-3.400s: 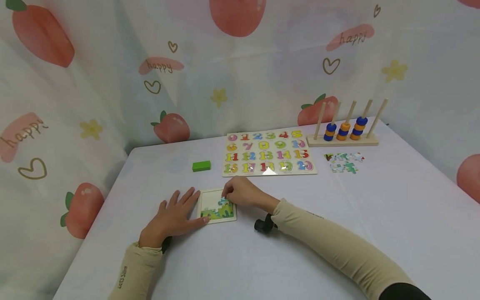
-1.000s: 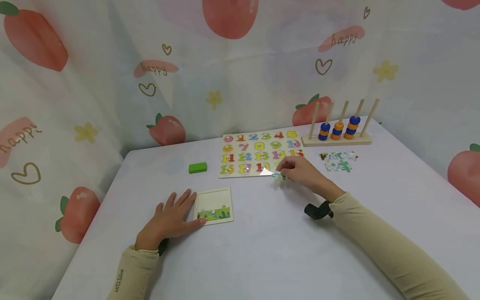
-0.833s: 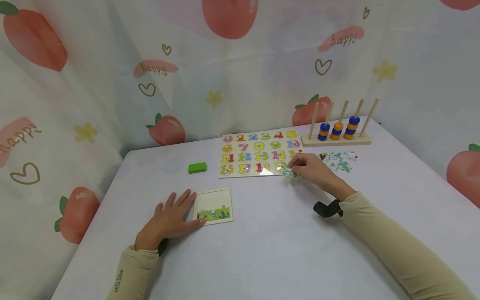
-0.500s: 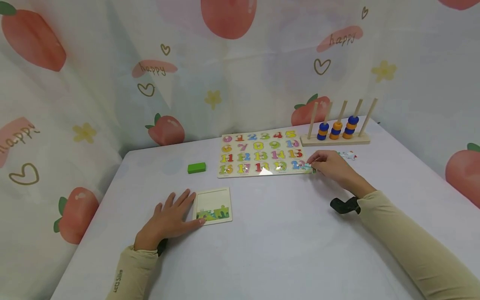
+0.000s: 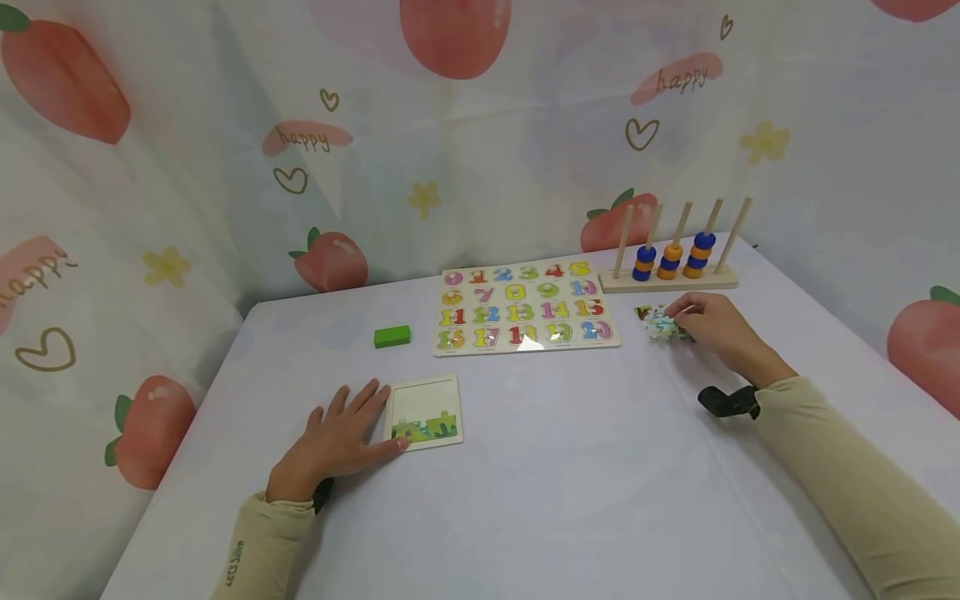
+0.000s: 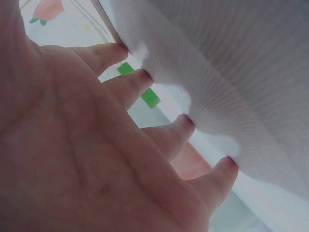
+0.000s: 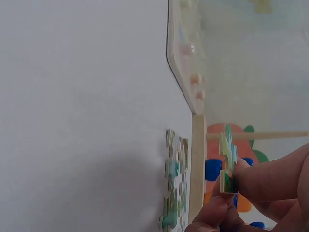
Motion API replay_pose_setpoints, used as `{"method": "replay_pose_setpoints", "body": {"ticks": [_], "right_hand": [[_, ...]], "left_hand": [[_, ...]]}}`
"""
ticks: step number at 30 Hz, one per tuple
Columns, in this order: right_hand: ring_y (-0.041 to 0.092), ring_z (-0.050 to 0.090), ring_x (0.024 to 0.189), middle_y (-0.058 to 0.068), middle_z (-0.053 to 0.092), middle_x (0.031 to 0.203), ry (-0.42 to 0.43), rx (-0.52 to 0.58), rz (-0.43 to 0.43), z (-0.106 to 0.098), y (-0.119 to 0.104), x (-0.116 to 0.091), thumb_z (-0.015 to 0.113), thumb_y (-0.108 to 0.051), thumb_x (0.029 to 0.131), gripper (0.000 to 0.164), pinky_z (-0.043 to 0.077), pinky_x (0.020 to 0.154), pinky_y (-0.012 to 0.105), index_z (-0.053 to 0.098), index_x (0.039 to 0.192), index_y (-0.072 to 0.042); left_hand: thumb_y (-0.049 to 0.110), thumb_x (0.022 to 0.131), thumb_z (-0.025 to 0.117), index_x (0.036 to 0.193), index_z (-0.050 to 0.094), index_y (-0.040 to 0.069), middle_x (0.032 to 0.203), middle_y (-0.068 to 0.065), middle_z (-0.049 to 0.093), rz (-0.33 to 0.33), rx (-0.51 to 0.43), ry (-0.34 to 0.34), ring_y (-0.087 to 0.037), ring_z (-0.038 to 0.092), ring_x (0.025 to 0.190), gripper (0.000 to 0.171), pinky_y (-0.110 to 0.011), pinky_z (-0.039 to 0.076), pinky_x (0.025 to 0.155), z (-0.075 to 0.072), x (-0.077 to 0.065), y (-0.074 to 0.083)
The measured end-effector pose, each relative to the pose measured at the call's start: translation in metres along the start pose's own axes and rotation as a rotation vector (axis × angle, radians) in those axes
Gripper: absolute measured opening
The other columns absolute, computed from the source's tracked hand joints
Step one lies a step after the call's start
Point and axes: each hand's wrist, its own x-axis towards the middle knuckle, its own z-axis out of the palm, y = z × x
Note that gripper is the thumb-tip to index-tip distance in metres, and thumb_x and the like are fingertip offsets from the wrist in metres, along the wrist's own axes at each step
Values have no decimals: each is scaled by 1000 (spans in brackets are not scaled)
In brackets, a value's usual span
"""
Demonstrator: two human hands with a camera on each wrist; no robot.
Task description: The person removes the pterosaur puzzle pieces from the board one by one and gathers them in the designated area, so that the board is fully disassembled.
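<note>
My right hand [image 5: 720,329] pinches a jigsaw piece [image 7: 227,162] between thumb and fingers. In the right wrist view that piece is raised above the table, close to a group of loose jigsaw pieces [image 7: 174,179]. The head view has the hand partly covering this group [image 5: 654,323]. With its fingers spread, my left hand [image 5: 337,446] rests at the left edge of a square puzzle tray [image 5: 424,446], its thumb over the lower left corner. Green-patterned pieces [image 5: 438,427] fill the bottom of the tray, and its upper part shows a bare base. Fingertips [image 6: 229,166] touch the white cloth.
A number puzzle board [image 5: 525,308] lies behind the tray. To its left is a green block [image 5: 392,336]. At the back right stands a wooden bead counter [image 5: 667,283] with upright pegs and blue and orange beads. A printed curtain [image 5: 465,167] hangs behind the white table [image 5: 540,500].
My right hand has lifted a jigsaw piece out of the tray and carried it right, past the number board, to the loose pieces. The left hand has stayed at the tray.
</note>
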Motion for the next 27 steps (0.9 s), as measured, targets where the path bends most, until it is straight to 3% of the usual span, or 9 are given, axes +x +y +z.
{"method": "replay_pose_setpoints", "body": {"ticks": [4, 13, 21, 27], "right_hand": [[42, 48, 112, 34, 52, 136, 12, 0, 31, -10, 11, 3, 42, -8, 110, 32, 44, 86, 43, 55, 134, 10], [44, 50, 111, 38, 55, 130, 41, -48, -1, -33, 31, 6, 47, -7, 109, 34, 44, 84, 43, 55, 133, 17], [34, 51, 92, 21, 65, 103, 66, -97, 40, -46, 50, 13, 55, -13, 109, 37, 44, 74, 40, 57, 126, 19], [33, 53, 86, 17, 65, 94, 66, -112, 55, -50, 51, 12, 57, -13, 107, 36, 44, 71, 39, 57, 121, 19]], "left_hand": [[66, 96, 68, 169, 33, 11, 176, -16, 23, -5, 2, -1, -56, 13, 157, 98, -81, 13, 117, 1, 1, -1], [67, 96, 67, 170, 32, 12, 176, -15, 22, -7, 10, -5, -55, 13, 158, 98, -81, 14, 117, 4, 3, -3], [68, 96, 66, 170, 32, 12, 176, -14, 22, -3, 21, -1, -55, 13, 158, 98, -81, 14, 117, 5, 3, -5], [66, 97, 67, 170, 32, 12, 176, -14, 23, -1, 16, 1, -55, 13, 158, 98, -80, 14, 117, 5, 3, -5]]}}
